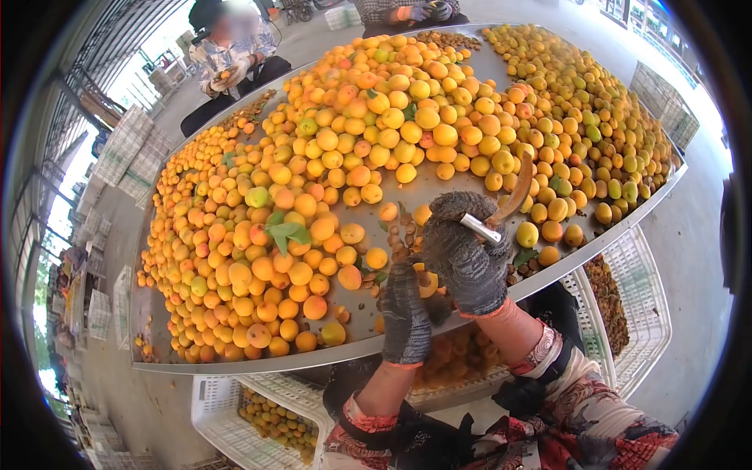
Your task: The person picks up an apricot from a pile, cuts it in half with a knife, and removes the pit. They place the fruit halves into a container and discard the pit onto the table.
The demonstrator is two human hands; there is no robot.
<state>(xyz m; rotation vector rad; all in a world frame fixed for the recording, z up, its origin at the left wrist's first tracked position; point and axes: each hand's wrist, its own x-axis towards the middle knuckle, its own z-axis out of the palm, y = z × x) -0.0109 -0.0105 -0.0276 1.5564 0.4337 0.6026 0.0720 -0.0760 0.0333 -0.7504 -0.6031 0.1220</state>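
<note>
A dark knitted glove covers my right hand [468, 254], whose fingers are wrapped round a curved knife [517, 188] with a brown blade and a silvery metal part. Just left of it is my left hand [405, 317], also gloved, above the front edge of the metal table [356, 309]. Its fingers point away from me, and what they hold, if anything, is hidden. A yellow-orange fruit [427, 283] shows between the two hands. Beyond them lies a large heap of orange apricots [392, 117], with small brown pits [402, 235] scattered nearby.
Greener fruit [583, 117] covers the table's right side. White crates [638, 313] stand below the front edge, one with fruit [278, 419]. One person [235, 59] sits at the back left; another person's gloved hands [423, 11] are at the far edge.
</note>
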